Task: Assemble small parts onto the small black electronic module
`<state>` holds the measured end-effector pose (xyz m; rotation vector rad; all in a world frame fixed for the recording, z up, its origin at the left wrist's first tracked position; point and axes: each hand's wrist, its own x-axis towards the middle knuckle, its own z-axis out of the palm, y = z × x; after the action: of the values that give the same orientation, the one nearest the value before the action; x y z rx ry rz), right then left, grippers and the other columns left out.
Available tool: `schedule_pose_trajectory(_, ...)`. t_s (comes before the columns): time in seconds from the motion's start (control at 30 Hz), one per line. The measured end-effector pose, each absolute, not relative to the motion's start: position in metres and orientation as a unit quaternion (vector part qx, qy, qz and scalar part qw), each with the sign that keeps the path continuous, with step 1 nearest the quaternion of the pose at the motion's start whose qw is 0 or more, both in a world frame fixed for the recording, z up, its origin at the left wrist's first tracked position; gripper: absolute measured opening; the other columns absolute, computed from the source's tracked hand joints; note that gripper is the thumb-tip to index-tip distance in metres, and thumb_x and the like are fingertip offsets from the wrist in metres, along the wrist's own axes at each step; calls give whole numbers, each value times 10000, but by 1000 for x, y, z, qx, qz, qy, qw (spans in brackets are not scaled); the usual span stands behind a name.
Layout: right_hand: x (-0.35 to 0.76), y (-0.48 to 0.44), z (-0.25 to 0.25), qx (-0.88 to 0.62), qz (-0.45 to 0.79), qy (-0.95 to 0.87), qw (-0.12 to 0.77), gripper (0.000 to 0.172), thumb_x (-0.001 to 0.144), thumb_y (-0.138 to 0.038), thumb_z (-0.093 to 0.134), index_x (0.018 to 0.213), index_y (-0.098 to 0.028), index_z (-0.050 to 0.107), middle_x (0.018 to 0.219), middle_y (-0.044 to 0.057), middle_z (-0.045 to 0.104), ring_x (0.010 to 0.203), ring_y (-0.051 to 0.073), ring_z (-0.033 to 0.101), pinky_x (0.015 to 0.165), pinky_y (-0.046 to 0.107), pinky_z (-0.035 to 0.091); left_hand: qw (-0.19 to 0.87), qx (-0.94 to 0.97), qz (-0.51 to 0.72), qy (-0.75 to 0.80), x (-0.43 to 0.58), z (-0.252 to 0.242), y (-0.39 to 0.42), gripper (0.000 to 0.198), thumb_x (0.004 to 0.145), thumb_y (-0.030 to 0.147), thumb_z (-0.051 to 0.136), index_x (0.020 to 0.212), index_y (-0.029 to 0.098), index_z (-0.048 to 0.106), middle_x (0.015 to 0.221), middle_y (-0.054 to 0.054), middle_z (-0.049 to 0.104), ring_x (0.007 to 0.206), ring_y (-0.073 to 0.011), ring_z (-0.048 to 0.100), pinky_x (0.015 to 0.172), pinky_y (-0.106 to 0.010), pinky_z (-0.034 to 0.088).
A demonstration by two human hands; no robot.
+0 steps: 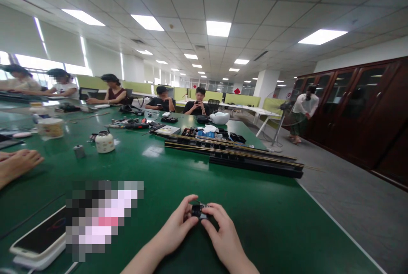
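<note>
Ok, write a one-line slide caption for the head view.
Left hand and right hand hold a small dark object between their fingertips over a green table.

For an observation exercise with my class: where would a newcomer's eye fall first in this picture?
Probably on the wide green table filling much of the lower half. At its near side, a small dark object is held between the left-hand grip and right-hand grip. Farther back, long black bars lie toward the right.
</note>
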<state>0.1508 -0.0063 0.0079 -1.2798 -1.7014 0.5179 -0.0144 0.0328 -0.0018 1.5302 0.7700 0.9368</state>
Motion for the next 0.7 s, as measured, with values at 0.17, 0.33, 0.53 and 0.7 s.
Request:
schedule_pose_trajectory(0.17,152,-5,5,-531,210,-687,450,173,759,-284,580,913,-269,657,1073,54,602,1016,213,560,897,349,447,559,648,398,329,-14,-1,33,418,762,180,513,1159,234,393,806,17,560,782,-152,553,750,-304,405)
schedule_pose_trajectory(0.33,152,-5,5,-538,208,-688,440,176,775,-300,560,918,-269,660,1079,55,600,1019,215,560,898,344,443,566,647,396,322,-14,1,32,413,765,191,511,1156,224,386,783,18,532,746,-145,531,737,-305,401)
schedule_pose_trajectory(0.53,151,-7,9,-557,209,-690,412,192,789,-308,541,945,-285,651,1113,51,581,1059,221,537,926,359,420,579,641,397,310,-14,2,31,395,766,241,514,1138,228,383,761,25,498,718,-149,514,710,-311,406)
schedule_pose_trajectory(0.7,152,-7,7,-560,197,-689,416,207,786,-298,541,968,-292,641,1135,47,573,1078,224,525,943,372,410,587,638,396,303,-13,4,31,390,759,241,518,1124,226,378,766,22,500,704,-144,508,705,-310,397)
